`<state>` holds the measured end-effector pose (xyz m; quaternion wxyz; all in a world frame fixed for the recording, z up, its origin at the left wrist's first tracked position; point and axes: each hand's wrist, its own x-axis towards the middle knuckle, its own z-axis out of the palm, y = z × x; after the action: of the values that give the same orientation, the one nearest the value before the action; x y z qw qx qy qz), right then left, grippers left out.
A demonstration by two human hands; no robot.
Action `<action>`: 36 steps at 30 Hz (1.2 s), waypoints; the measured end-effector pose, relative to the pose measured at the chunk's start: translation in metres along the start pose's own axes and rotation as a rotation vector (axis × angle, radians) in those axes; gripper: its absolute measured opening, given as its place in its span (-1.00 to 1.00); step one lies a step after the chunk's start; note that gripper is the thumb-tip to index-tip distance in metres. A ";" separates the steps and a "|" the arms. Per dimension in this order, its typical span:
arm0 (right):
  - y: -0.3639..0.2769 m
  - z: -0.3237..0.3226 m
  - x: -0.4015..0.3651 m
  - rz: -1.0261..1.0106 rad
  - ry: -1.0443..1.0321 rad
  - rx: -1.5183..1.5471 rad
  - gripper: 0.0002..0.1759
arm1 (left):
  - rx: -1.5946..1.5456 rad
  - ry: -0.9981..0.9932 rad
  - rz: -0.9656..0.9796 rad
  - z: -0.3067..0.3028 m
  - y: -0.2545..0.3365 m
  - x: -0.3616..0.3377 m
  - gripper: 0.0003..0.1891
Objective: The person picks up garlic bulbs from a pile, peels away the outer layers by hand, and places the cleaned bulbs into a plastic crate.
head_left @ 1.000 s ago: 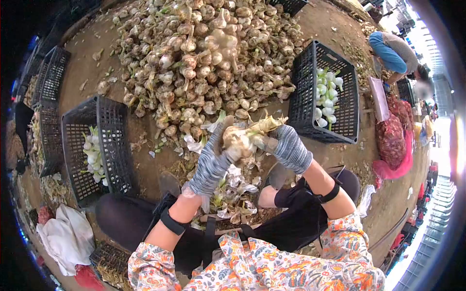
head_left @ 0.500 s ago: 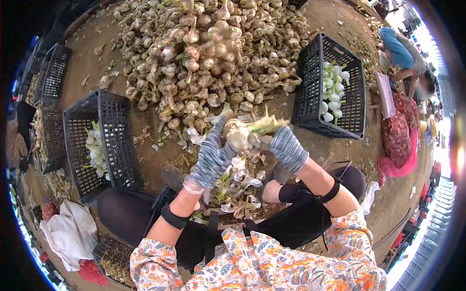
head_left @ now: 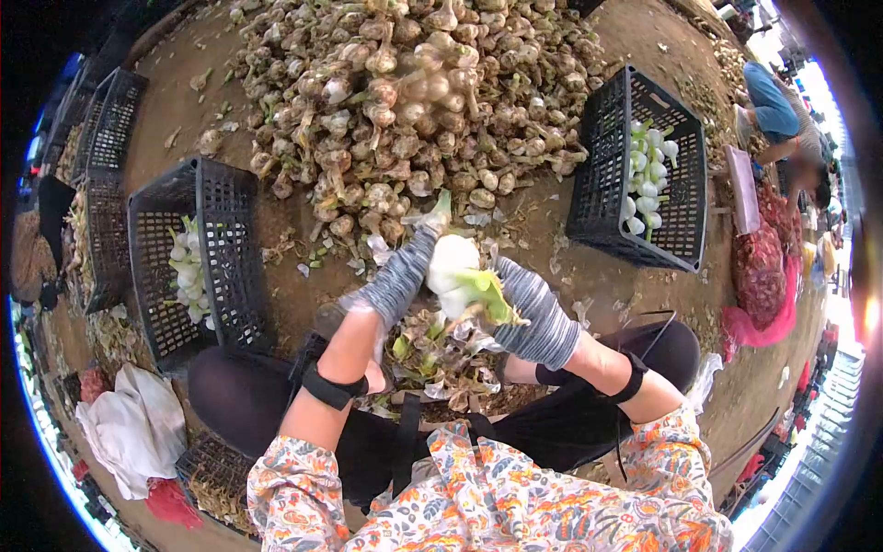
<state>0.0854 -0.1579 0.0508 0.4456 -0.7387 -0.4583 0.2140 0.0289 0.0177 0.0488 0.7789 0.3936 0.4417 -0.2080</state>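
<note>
A garlic bulb (head_left: 452,260), white and smooth, sits between my hands over the floor, its yellow-green stalk (head_left: 492,293) tilted down to the right. My left hand (head_left: 405,267), in a grey knitted glove, is closed around the bulb's left side. A pale green fingertip of that glove points up toward the heap. On the stalk side, my gloved right hand (head_left: 541,317) is curled against the stalk and the loose skin; part of its fingers is hidden. Peeled skins and leaf scraps (head_left: 446,359) lie below, between my legs.
Ahead rises a large heap of unpeeled garlic (head_left: 414,110). Black crates with white garlic stand at left (head_left: 241,267) and right (head_left: 589,179). At far right, a person (head_left: 782,110) bends near a red mesh sack (head_left: 762,267). A white cloth sack (head_left: 133,428) lies lower left.
The bulb has gone from brownish and rough to white, and its stalk now points down right instead of up right. My right hand has moved lower. The view has shifted slightly.
</note>
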 end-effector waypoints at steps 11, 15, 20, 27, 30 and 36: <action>0.017 -0.017 -0.004 0.759 0.119 1.573 -0.53 | -0.239 -0.494 0.340 -0.022 -0.068 0.046 -0.46; 0.023 -0.023 0.000 0.803 0.210 1.815 -0.51 | -0.005 -0.171 0.802 -0.004 -0.050 0.015 -0.52; 0.043 -0.025 -0.010 0.136 0.050 0.139 -0.65 | 0.049 -0.072 0.774 0.002 -0.036 0.008 -0.64; 0.057 -0.028 0.002 0.720 0.055 1.755 -0.60 | 0.137 -0.465 0.710 -0.014 -0.019 -0.001 -0.67; 0.056 -0.037 0.001 0.906 0.096 1.611 -0.66 | -0.119 -0.536 0.577 -0.020 -0.035 0.013 -0.59; 0.048 -0.023 -0.010 -0.019 -0.428 0.236 -0.76 | -0.785 -0.475 0.294 -0.029 -0.054 0.039 -0.53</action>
<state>0.1202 -0.1862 0.0201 0.4236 -0.6150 -0.5208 0.4136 -0.0027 0.0093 -0.0163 0.9692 0.0694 0.2364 0.0025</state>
